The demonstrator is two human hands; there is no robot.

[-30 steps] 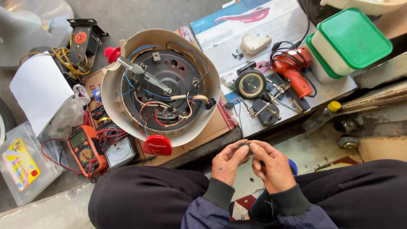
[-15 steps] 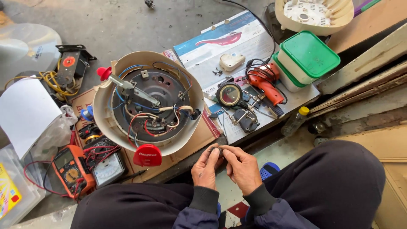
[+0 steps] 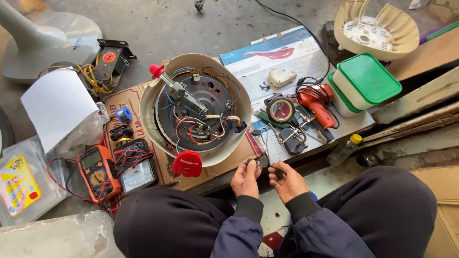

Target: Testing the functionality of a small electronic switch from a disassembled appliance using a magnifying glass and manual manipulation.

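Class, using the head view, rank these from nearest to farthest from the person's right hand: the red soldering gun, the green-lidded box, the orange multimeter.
From the right hand:
1. Red soldering gun, ahead, slightly right.
2. Green-lidded box, farther ahead, right.
3. Orange multimeter, far left.

The left hand [image 3: 246, 178] was held low in front of the body, fingers curled inward, with the thumb and forefinger pinched together at the top. The right hand [image 3: 286, 181] sat just beside it, apart by a narrow gap, palm turned partly upward and fingers loosely bent. Both wrists emerged from dark ribbed cuffs on blue-grey sleeves. The forearms converged from the lower edge of the view toward the hands. Both knees were raised, clad in dark trousers, on either side of the arms.
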